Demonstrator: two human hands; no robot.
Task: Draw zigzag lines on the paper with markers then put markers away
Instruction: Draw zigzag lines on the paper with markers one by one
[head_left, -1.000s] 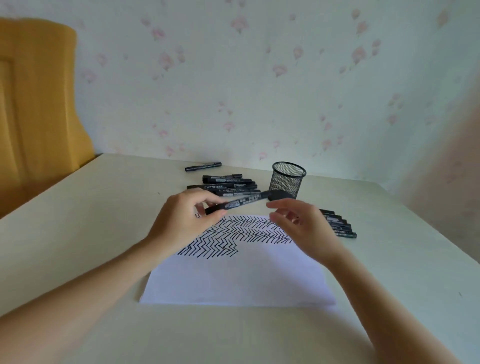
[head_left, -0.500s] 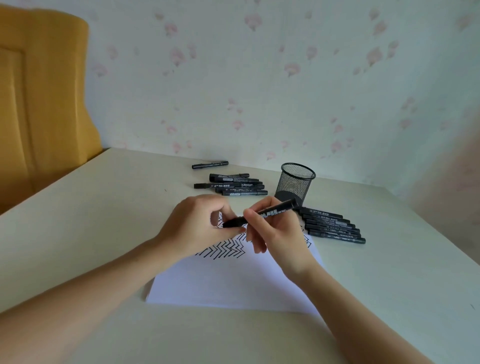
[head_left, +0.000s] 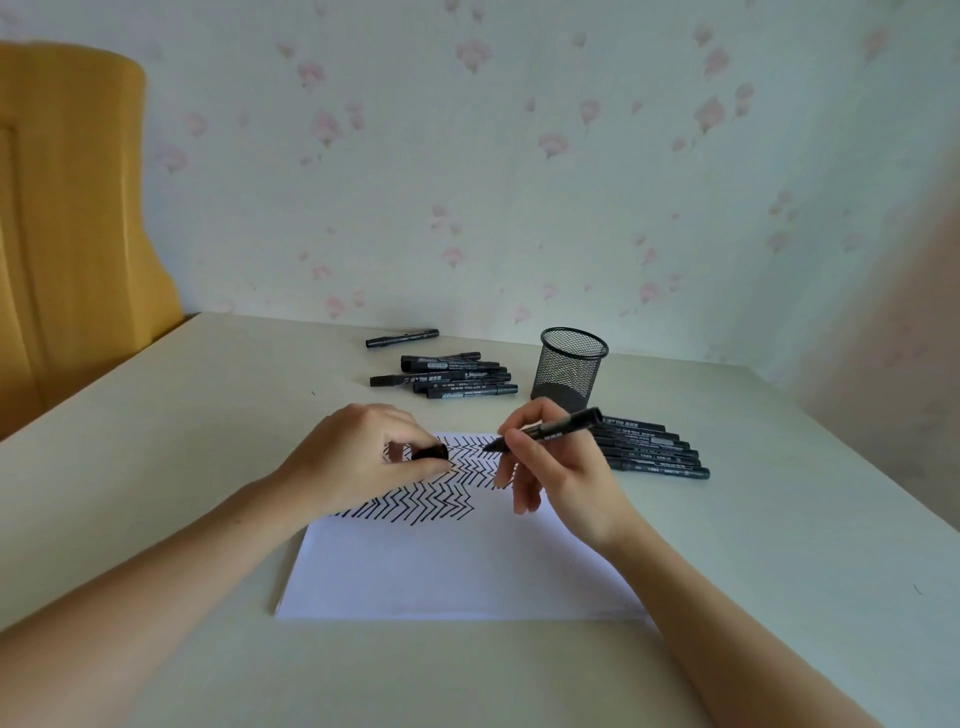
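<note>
— What's different with the marker from half a second ago?

— It's uncapped now. Then, both my hands met on it just left of centre frame, with the cap on. Now my right hand holds it alone in a writing grip, fingers pinched round the barrel, bare tip pointing left and down toward the zigzag lines. It sits at centre frame, just right of my other hand. The tip is just above the upper rows; I can't tell whether it touches.

— And the cap?

— The cap is in my left hand, fingers curled round it, only its black end showing. That hand hovers over the top left part of the paper.

— What does that mean for the job?

— I judge I'm about to draw another zigzag row. The lower half of the sheet is blank, so there's room.

— And the putting away?

— Not begun, I'd say. The mesh cup, above and right of my hands, looks empty. One pile of markers lies to its left with a single marker beyond it; another row of markers lies to the right of my right hand. All rest on the table.
</note>
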